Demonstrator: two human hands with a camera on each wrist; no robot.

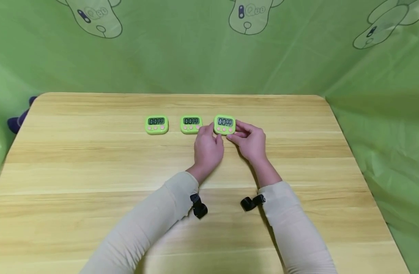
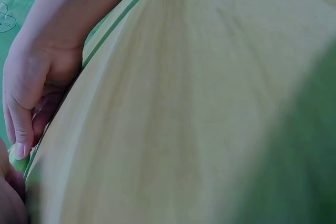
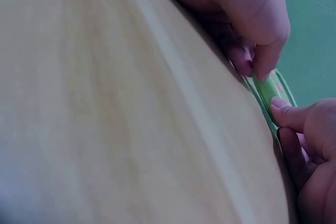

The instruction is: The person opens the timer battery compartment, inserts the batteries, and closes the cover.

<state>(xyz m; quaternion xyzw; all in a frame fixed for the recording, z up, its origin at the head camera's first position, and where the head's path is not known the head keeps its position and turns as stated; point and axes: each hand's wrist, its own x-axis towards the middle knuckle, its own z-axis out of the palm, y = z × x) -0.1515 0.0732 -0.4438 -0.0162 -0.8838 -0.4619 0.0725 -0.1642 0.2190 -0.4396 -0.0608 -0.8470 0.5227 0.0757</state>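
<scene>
Three light-green digital timers with pink buttons lie in a row near the far side of the table: a left timer (image 1: 156, 125), a middle timer (image 1: 191, 124) and a right timer (image 1: 224, 125). Their displays show zeros. My left hand (image 1: 208, 148) holds the right timer by its left edge, with the thumb at its lower side. At the opposite edge, my right hand (image 1: 252, 142) pinches that timer between thumb and fingers. The right wrist view shows both thumbs on the green timer (image 3: 269, 91). In the left wrist view little of it shows.
The wooden table (image 1: 93, 220) has rounded far corners. Green printed cloth (image 1: 182, 64) hangs behind and beside it. A purple object (image 1: 16, 121) sits beyond the left edge. Small black cameras (image 1: 199, 207) are strapped at both sleeves.
</scene>
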